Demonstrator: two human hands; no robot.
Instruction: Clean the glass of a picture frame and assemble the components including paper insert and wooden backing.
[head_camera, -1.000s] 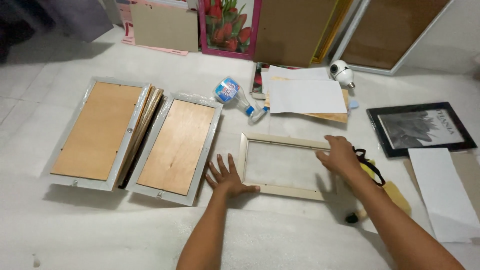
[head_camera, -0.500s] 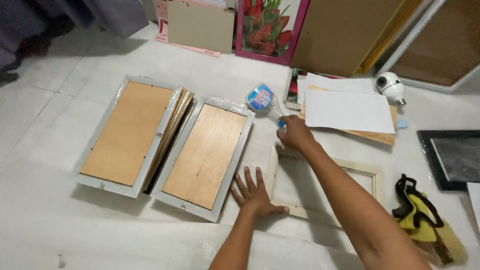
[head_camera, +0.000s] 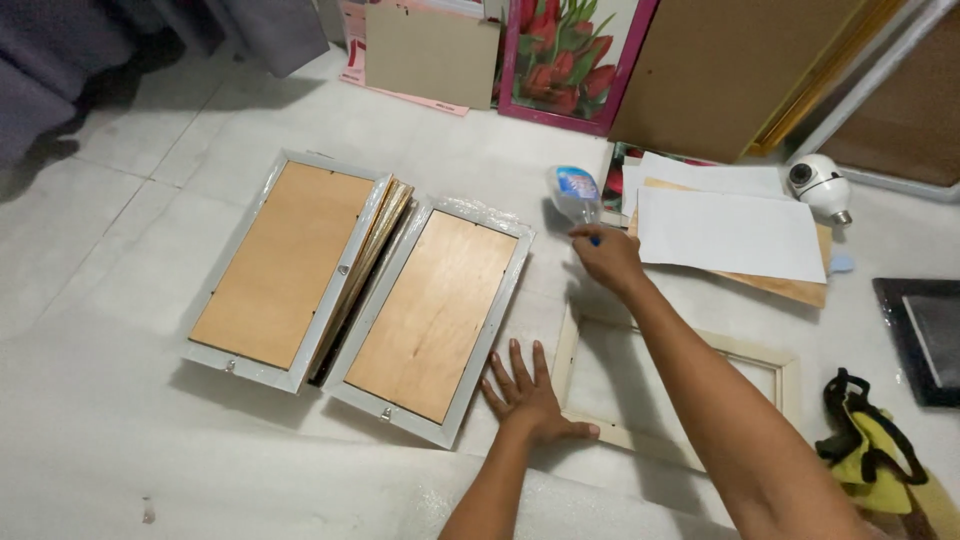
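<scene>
While the left hand (head_camera: 528, 392) is pressing flat and open at the near-left corner of the pale wooden frame (head_camera: 680, 400), the right hand (head_camera: 603, 256) is closing on the spray bottle (head_camera: 576, 195) lying just beyond that frame, its neck pointing toward the hand.

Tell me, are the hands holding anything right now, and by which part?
The right hand grips the clear plastic bottle at its blue cap end. The left hand holds nothing; it lies flat on the floor beside the pale wooden frame.
</scene>
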